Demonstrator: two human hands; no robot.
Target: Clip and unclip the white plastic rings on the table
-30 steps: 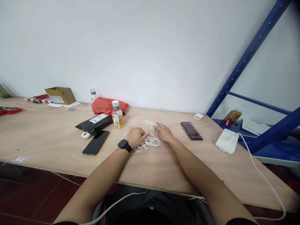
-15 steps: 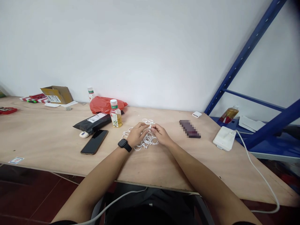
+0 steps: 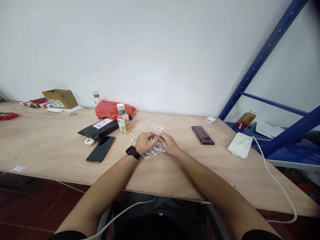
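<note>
A loose heap of white plastic rings [image 3: 148, 155], each with a small knob or eyelet, lies on the wooden table [image 3: 160, 176]. Over the heap, my left hand [image 3: 144, 142] and my right hand [image 3: 170, 144] meet fingertip to fingertip. Both are closed in a pinch on a small white piece [image 3: 156, 137], which looks like part of one of these rings; most of it is hidden by the fingers. Just beyond my fingers lie a few more white rings [image 3: 161, 128], apart from the heap. A black watch [image 3: 133, 152] is on my left wrist.
Left of the hands are a drink bottle [image 3: 123, 120], a phone [image 3: 100, 150], a black parcel [image 3: 98, 129] and a red bag [image 3: 110, 109]. A pixelated dark object [image 3: 203, 135] and a white charger [image 3: 240, 145] with a cable lie right, near a blue metal frame [image 3: 262, 50].
My hands have drawn slightly nearer to me and closer together. The left fingers, stretched out before, are now curled into a pinch. More of the rings beyond the hands shows.
</note>
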